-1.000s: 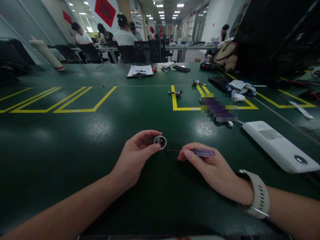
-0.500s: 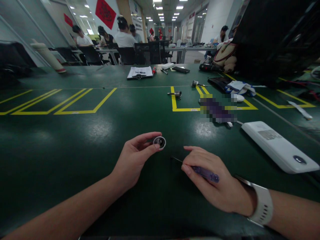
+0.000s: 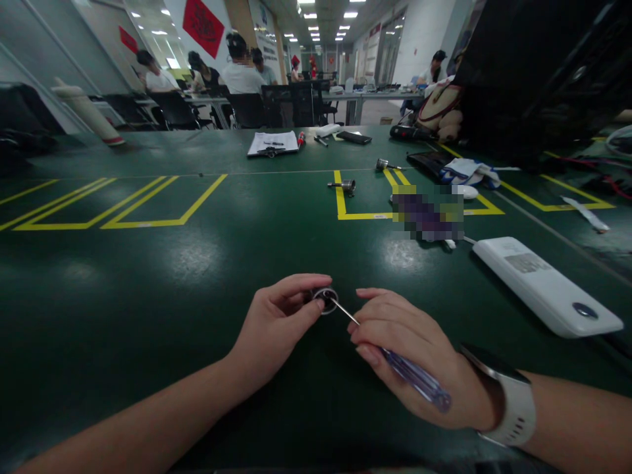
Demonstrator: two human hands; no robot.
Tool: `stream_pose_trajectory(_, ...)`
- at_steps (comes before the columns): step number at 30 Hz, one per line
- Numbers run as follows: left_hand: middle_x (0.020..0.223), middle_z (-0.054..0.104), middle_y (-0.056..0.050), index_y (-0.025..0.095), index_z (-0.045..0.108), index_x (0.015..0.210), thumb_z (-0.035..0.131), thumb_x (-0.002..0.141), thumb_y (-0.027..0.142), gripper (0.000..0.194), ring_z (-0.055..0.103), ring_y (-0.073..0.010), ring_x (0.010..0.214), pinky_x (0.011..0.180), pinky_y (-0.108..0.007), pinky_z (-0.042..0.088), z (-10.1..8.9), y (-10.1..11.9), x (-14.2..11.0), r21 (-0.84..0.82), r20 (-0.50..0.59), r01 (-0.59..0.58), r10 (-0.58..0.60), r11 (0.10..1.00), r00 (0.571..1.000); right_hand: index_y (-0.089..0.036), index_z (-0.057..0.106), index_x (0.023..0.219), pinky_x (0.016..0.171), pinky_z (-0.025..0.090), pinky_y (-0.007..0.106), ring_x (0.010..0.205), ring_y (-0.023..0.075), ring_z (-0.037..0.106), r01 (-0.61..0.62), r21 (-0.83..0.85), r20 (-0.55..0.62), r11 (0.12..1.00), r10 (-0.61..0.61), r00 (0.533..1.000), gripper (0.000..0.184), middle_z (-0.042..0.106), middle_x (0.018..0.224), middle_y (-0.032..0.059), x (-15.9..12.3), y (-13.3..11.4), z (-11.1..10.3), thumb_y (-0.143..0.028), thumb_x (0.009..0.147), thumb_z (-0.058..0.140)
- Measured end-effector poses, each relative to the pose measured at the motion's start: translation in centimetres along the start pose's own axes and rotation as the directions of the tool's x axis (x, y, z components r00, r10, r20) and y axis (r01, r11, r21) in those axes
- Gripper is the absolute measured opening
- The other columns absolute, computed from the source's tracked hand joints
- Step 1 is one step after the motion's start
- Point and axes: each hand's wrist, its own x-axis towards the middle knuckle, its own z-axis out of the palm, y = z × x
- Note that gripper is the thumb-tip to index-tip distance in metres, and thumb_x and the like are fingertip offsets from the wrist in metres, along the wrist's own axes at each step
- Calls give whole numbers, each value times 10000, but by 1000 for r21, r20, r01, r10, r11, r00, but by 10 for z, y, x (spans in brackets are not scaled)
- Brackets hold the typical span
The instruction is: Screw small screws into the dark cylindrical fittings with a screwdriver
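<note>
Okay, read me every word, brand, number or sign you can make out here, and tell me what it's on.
No text is legible.
Red poster: dark marks, too blurred.
Back wall sign: blurred.
White power bank: printed panel, blurred.
Paper: too small.
Small labels on yellow tape: too small.
Screwdriver: no lettering visible.
</note>
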Motion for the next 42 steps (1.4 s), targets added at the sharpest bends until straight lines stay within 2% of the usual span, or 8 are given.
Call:
stream_pose_trajectory(14,961,707,-23,194,721,811,627,688,118,173,649,-156,914,772,-214,547,4,0,-2,44,-4,-110,110,993,994,-125,561,909,932,464,385,772,139,610,23,-52,15,998,-22,1000,100,650,786,54,2,-2,2,-96,832,504)
stream_pose_trajectory(21,961,712,-23,199,726,800,607,697,133,171,664,-153,850,730,-225,553,4,5,-3,67,-29,-83,85,994,996,-119,569,896,938,458,381,767,136,611,25,-60,24,998,-24,999,95,643,780,53,1,-4,2,-92,825,512)
stream_pose_trajectory(33,1006,702,-31,195,720,847,604,700,167,189,655,-182,900,800,-285,544,3,5,-2,98,-18,-51,53,994,998,-141,553,962,943,456,394,801,152,607,-33,11,22,999,32,999,161,653,818,51,2,-3,3,-78,819,513)
stream_pose_trajectory(37,1031,694,-37,193,709,896,618,696,175,221,659,-182,892,817,-300,540,3,4,-3,50,-9,-21,21,999,1000,-155,550,975,928,468,401,811,157,602,-55,40,16,998,55,998,178,650,827,46,1,-4,2,-77,822,504)
stream_pose_trajectory(42,1035,693,-39,191,715,868,627,660,143,230,646,-193,945,832,-299,536,4,5,-4,2,-8,1,-1,1000,1000,-169,542,992,941,458,411,815,151,603,-62,47,38,997,60,997,184,657,841,37,1,-4,2,-86,837,489)
